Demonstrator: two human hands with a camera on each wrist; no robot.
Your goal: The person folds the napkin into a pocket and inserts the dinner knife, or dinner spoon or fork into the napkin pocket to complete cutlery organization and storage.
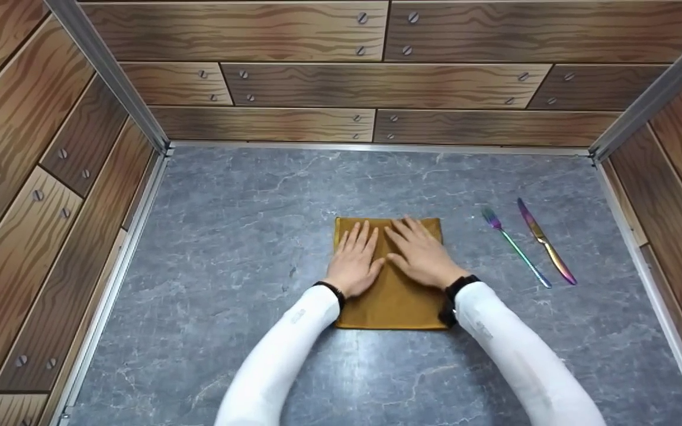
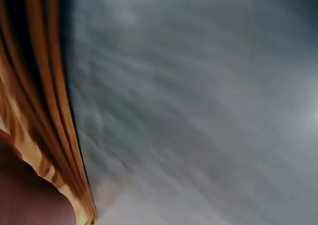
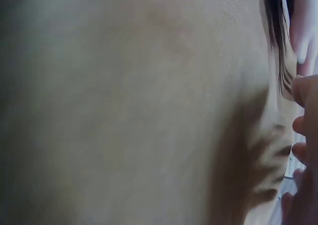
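Observation:
A folded mustard-yellow cloth (image 1: 394, 305) lies flat in the middle of the grey marble tabletop (image 1: 228, 236). Both hands press on its far half with straight fingers, side by side. My left hand (image 1: 356, 254) lies palm down on the cloth's left part. My right hand (image 1: 418, 251) lies next to it, angled left, fingers spread. In the left wrist view, only the cloth's edge (image 2: 49, 135) and blurred grey tabletop show. The right wrist view is filled by cloth (image 3: 139, 111), with fingertips (image 3: 300, 135) at the right edge.
An iridescent fork (image 1: 515, 245) and knife (image 1: 545, 241) lie side by side on the tabletop to the right of the cloth. Wood-patterned walls (image 1: 376, 77) with metal corner rails enclose the table at the back, left and right.

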